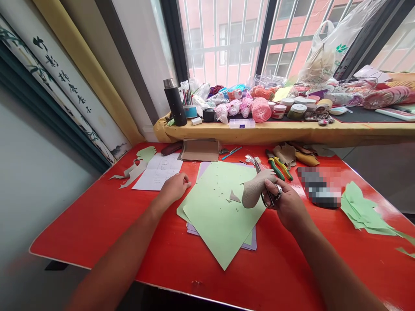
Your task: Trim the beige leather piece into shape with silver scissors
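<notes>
My right hand (288,205) is closed around a pair of scissors (278,193), with fingers at the handle loops. The same hand also holds a curved beige piece (254,190) that looks like leather or textured paper, up over the green sheets. My left hand (175,186) hovers by the left corner of those sheets, its fingers curled together; whatever they may hold is hidden. Beneath, a light green sheet (217,224) lies on a stack with purple sheets (251,247). A small grey-beige scrap (234,197) and dark crumbs rest on the green sheet.
On the red table (97,224) are a written white sheet (158,170), beige offcuts (134,170), a brown cardboard piece (200,151), pliers (280,167) and green paper pieces (365,209). A black thermos (175,106) and several jars (296,111) stand on the windowsill.
</notes>
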The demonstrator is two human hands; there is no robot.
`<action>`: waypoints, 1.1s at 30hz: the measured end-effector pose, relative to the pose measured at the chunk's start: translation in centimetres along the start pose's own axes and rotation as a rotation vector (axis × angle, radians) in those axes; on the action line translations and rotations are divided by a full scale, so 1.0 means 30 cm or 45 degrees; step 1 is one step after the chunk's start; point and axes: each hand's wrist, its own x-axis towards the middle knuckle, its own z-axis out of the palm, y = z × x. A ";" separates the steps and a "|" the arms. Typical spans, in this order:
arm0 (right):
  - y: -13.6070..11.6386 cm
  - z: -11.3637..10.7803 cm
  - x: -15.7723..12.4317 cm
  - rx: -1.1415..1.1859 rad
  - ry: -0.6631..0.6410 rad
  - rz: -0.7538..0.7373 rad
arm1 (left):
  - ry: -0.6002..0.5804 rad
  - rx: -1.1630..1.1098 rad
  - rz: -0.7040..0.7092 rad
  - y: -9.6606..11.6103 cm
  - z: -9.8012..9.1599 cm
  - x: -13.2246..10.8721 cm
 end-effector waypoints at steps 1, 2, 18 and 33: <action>0.000 -0.001 0.001 -0.005 0.001 0.001 | 0.001 -0.006 -0.004 0.000 0.010 0.004; 0.000 -0.001 0.002 -0.010 0.003 0.003 | 0.003 -0.012 -0.006 -0.001 0.016 0.008; -0.007 0.007 -0.004 -0.045 -0.001 -0.017 | -0.120 -0.396 0.393 0.267 0.045 -0.095; -0.019 0.013 -0.016 -0.047 0.027 -0.035 | -0.032 -0.002 0.070 0.093 0.044 0.019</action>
